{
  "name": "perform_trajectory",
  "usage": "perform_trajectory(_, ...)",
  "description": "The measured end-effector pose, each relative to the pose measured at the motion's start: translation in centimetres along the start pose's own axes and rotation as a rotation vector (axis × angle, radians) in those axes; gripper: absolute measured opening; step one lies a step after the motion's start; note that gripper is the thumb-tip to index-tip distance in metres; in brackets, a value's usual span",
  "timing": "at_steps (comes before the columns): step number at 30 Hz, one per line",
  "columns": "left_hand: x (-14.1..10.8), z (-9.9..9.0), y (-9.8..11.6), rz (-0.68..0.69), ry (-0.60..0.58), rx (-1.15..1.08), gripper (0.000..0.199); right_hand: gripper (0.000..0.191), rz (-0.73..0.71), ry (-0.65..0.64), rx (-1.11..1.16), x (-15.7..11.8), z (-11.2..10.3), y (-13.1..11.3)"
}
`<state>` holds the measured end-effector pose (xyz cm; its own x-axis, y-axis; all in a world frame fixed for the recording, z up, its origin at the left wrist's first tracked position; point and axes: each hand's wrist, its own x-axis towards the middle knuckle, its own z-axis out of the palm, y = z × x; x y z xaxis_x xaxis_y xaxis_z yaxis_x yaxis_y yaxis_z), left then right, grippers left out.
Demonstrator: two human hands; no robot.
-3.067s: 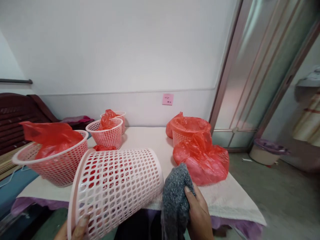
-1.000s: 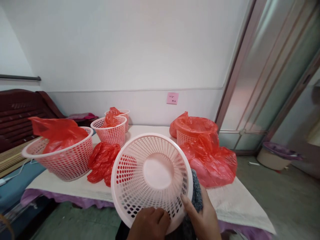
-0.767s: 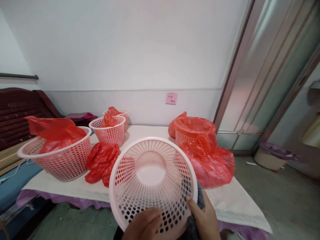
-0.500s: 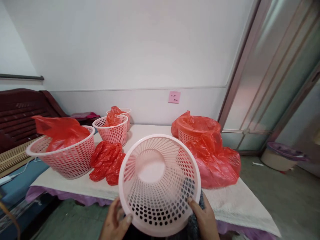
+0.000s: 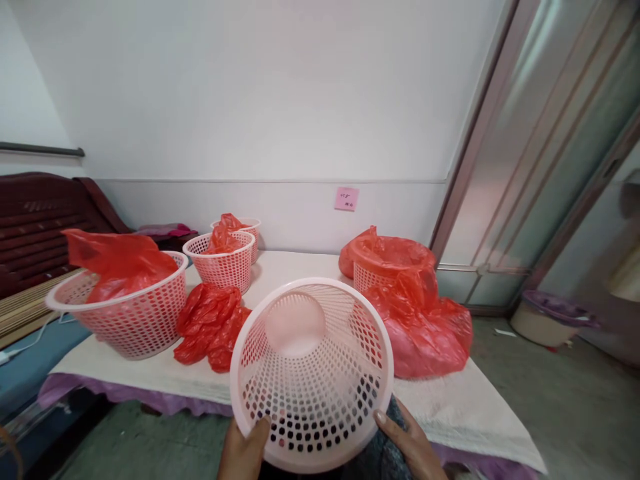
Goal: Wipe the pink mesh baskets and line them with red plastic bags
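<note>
Head view: tilted basket (image 5: pixel 320 380) at the near edge of the tabletop (image 5: pixel 460 407).
Left hand (image 5: pixel 243 450) and right hand (image 5: pixel 415 443) have fingers (image 5: pixel 260 433) clamped on it; cloth (image 5: pixel 383 453) under the right could cause slipping.

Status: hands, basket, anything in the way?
Left hand gripping basket. Right hand on it too, with grey cloth. Basket tilted, mouth toward camera. Crumpled red bag beyond, left; contact unclear.

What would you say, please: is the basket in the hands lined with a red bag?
No, the basket held by the left hand and right hand shows bare perforated walls inside.
</note>
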<state>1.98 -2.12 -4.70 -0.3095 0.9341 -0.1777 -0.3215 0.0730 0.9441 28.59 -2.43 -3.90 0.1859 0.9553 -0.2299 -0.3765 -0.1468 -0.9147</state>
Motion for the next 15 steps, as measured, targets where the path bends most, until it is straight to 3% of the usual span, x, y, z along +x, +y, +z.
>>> perform_trajectory(3, 0.1, 0.1, 0.6, 0.027, 0.012, 0.061, 0.044, 0.053, 0.069, -0.038, 0.071, 0.2, -1.2, -1.0)
perform_trajectory(5, 0.4, -0.2, 0.6, 0.071, 0.034, 0.108, 0.045, 0.055, 0.061, 0.043, 0.065, 0.4, -1.9, -2.2)
perform_trajectory(7, 0.9, -0.8, 0.2, 0.120, 0.035, 0.172, 0.048, 0.058, -0.048, 0.184, -0.036, 0.6, -2.3, -3.8)
perform_trajectory(11, 1.5, -1.4, -1.5, 0.258, -0.069, 0.284, 0.060, 0.058, -0.539, 0.403, -0.505, 0.1, -0.2, -8.2)
perform_trajectory(12, 1.4, -1.3, -1.8, 0.282, -0.104, 0.303, 0.061, 0.057, -0.691, 0.398, -0.617, -0.1, 1.0, -9.2)
perform_trajectory(15, 0.7, -0.6, -2.1, 0.333, -0.142, 0.288, 0.055, 0.053, -1.096, 0.176, -0.939, -0.6, 5.2, -11.1)
